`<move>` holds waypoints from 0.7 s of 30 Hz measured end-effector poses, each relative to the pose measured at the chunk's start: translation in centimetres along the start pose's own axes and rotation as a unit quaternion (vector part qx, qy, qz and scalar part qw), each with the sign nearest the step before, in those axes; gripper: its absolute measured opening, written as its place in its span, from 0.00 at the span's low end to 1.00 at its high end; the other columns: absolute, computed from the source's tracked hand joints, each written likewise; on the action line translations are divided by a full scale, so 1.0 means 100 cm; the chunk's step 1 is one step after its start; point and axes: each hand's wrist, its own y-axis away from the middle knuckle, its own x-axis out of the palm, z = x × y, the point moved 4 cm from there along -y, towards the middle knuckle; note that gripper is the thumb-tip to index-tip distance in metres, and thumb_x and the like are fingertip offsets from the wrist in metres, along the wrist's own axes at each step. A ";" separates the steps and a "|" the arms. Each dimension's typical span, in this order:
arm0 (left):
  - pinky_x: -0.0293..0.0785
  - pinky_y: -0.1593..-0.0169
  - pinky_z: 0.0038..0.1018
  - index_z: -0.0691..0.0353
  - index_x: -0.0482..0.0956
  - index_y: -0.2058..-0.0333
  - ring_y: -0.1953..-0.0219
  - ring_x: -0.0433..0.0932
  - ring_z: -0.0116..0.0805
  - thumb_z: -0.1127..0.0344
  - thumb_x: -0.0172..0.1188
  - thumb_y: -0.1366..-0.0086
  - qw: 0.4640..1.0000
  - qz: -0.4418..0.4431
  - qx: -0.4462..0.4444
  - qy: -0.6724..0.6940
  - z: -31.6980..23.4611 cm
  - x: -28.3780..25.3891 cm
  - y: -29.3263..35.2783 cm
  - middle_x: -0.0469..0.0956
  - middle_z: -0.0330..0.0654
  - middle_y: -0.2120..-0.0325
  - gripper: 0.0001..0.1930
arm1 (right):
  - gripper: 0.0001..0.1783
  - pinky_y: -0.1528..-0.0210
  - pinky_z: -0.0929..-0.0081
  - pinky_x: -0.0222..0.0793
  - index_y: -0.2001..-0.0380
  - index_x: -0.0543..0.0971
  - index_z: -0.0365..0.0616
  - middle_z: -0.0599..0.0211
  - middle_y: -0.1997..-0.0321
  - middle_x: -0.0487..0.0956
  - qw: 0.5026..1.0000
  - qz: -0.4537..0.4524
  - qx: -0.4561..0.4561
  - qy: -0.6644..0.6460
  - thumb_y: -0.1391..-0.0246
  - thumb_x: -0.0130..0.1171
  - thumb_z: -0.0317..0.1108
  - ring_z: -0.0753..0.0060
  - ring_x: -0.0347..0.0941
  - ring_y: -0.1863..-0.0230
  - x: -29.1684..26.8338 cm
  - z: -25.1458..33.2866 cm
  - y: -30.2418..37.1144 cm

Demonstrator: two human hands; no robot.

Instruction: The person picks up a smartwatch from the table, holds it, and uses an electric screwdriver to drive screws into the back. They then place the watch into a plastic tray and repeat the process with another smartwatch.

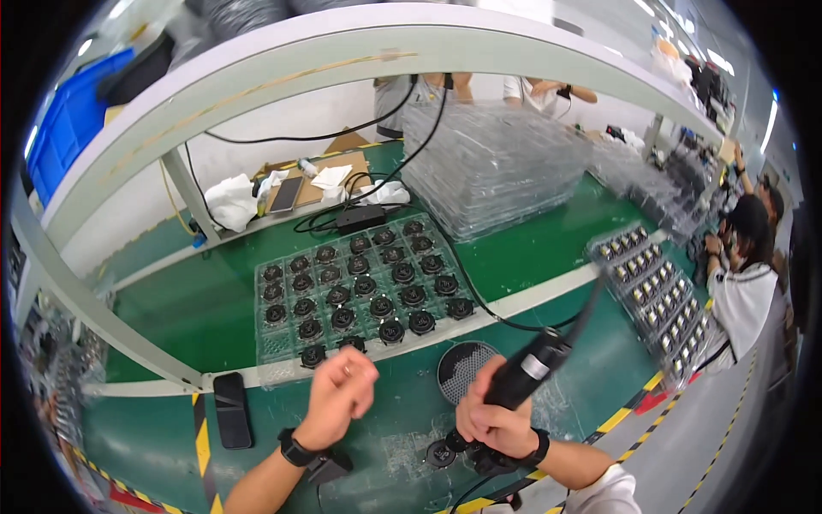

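Black and cylindrical, the powered screwdriver (524, 377) sits in your right hand (497, 421), fingers wrapped closed around its lower barrel, near the front edge of the green worktop (214, 317). It tilts, top end leaning up and to the right, with a dark cable (479, 300) trailing from it back across the worktop. It looks rigid and fairly weighty for its size, so the mid-barrel grip you have suits it; the cable will likely tug a little as you swing it.

Just below that hand, small round black parts (442, 453) lie on the worktop at the front edge. They look hard, light and easy to knock away; pinch them by the rim. Whether the tool tip touches one, I cannot tell.

Your left hand (341, 396) hovers apart from the tool, fingers curled into a loose fist; it may pinch something tiny, but that is too small to tell.

Behind both hands, a clear plastic tray (360, 295) holds rows of the same black round parts. It looks thin and flexible, so lift it by two edges. A round dark dish (462, 368) sits just left of the tool. A stack of empty clear trays (492, 167) stands toward the back.
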 end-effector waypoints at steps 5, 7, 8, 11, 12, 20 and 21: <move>0.51 0.81 0.18 0.58 0.68 0.67 0.84 0.57 0.18 0.65 0.52 0.27 0.984 -0.080 0.070 0.140 -0.024 -0.006 -0.016 0.58 0.28 0.83 0.08 | 0.17 0.84 0.69 0.59 0.62 0.64 0.44 0.68 0.85 0.63 0.998 -0.005 0.069 -0.002 0.52 0.58 0.18 0.72 0.59 0.90 -0.001 -0.013 -0.002; 0.51 0.80 0.18 0.58 0.69 0.67 0.84 0.56 0.18 0.64 0.52 0.27 0.978 -0.097 0.080 0.169 -0.028 -0.004 -0.016 0.57 0.28 0.83 0.08 | 0.16 0.84 0.69 0.59 0.62 0.65 0.44 0.68 0.86 0.63 0.997 -0.003 0.080 -0.001 0.52 0.58 0.18 0.72 0.59 0.90 -0.002 -0.012 -0.004; 0.51 0.80 0.18 0.58 0.69 0.67 0.84 0.57 0.18 0.64 0.52 0.27 0.981 -0.084 0.076 0.157 -0.032 0.001 -0.013 0.57 0.28 0.83 0.08 | 0.16 0.84 0.69 0.59 0.62 0.65 0.43 0.68 0.85 0.63 0.996 -0.005 0.084 -0.004 0.52 0.57 0.18 0.73 0.59 0.90 -0.002 -0.011 -0.004; 0.51 0.79 0.17 0.57 0.68 0.68 0.83 0.57 0.17 0.64 0.51 0.27 0.988 -0.063 0.065 0.126 -0.037 0.007 -0.005 0.57 0.28 0.83 0.09 | 0.16 0.83 0.69 0.59 0.63 0.65 0.43 0.67 0.85 0.63 0.996 -0.007 0.092 -0.017 0.53 0.57 0.18 0.73 0.59 0.90 0.000 -0.015 -0.001; 0.51 0.80 0.18 0.58 0.69 0.66 0.83 0.57 0.18 0.63 0.51 0.27 0.991 -0.051 0.061 0.110 -0.035 0.007 -0.004 0.58 0.28 0.82 0.08 | 0.16 0.83 0.69 0.60 0.63 0.65 0.43 0.67 0.85 0.63 0.995 -0.009 0.094 -0.017 0.53 0.57 0.17 0.72 0.59 0.90 0.000 -0.016 0.001; 0.58 0.77 0.16 0.64 0.73 0.54 0.77 0.66 0.21 0.62 0.50 0.27 0.999 0.031 -0.002 0.019 -0.040 0.022 -0.008 0.71 0.35 0.72 0.12 | 0.16 0.83 0.68 0.60 0.63 0.65 0.43 0.67 0.85 0.64 0.994 -0.006 0.111 -0.015 0.53 0.57 0.18 0.72 0.60 0.90 0.001 -0.016 0.003; 0.61 0.75 0.16 0.65 0.73 0.51 0.74 0.69 0.22 0.62 0.50 0.27 0.997 0.072 0.007 -0.039 -0.043 0.031 -0.006 0.74 0.37 0.68 0.14 | 0.16 0.83 0.68 0.60 0.63 0.65 0.43 0.67 0.85 0.64 0.993 -0.013 0.115 -0.014 0.53 0.56 0.18 0.72 0.60 0.90 0.001 -0.016 0.002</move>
